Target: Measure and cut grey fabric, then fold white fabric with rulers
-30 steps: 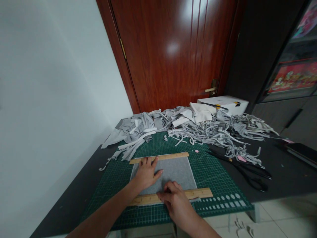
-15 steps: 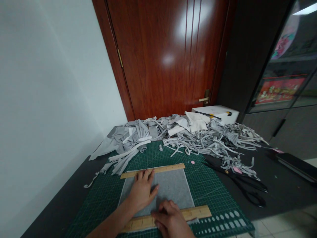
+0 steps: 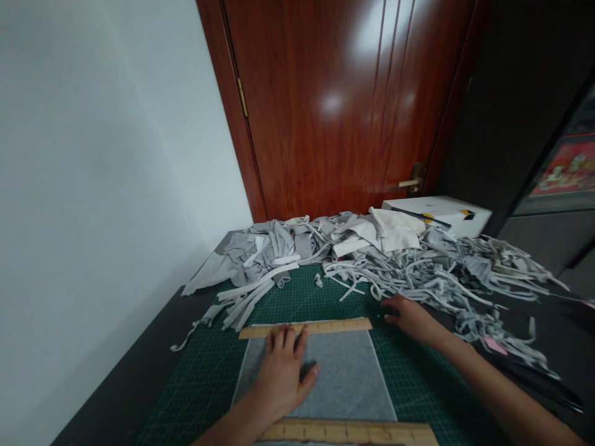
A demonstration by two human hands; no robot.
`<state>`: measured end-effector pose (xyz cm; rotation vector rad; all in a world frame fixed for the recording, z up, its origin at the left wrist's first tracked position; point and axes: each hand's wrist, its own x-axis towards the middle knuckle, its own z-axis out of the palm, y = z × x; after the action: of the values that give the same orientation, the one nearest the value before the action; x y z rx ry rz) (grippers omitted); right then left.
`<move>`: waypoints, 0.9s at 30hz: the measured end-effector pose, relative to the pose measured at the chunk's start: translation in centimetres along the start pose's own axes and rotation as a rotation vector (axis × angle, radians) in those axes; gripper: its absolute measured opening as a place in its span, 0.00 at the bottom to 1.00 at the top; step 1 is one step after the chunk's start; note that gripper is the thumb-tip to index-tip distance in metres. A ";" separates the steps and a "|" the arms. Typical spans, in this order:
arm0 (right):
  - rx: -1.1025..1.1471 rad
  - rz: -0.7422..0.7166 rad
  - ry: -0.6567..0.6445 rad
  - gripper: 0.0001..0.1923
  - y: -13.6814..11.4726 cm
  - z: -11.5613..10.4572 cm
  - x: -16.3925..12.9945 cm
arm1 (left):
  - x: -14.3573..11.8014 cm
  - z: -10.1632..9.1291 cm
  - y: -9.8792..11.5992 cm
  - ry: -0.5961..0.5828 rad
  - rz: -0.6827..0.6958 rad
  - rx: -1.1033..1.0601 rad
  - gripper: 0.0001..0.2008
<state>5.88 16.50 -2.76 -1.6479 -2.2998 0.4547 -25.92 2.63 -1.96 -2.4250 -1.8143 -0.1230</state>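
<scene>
The right hand [image 3: 411,319] had left the near wooden ruler [image 3: 348,432] for the tangled strips [image 3: 418,272]; whether its curled fingers grasped anything could not be told. Only the left hand [image 3: 281,375], fingers spread, grasping nothing, seemed to steady the flat, felt-like gray cloth [image 3: 346,378] on the green mat [image 3: 297,297].

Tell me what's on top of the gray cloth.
Far ruler and near ruler, with the left hand above, fingertips on the far one. Cloth beneath them can't be seen.
</scene>
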 end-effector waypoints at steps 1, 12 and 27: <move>0.008 -0.006 -0.012 0.17 0.1 0.1 0.3 | 0.0 0.0 0.0 -0.009 -0.006 -0.010 0.31; 0.099 0.037 -0.170 0.05 0.6 -0.6 1.2 | 0.2 0.3 -0.3 -0.108 -0.047 -0.103 0.35; -0.333 -0.509 0.326 0.31 -1.5 5.2 -5.5 | -0.3 1.8 -0.9 -0.113 -0.002 -0.113 0.38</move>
<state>4.28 10.40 -7.10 -1.0759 -2.4947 -0.2991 -26.87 2.87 -3.76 -2.5551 -1.9062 -0.0934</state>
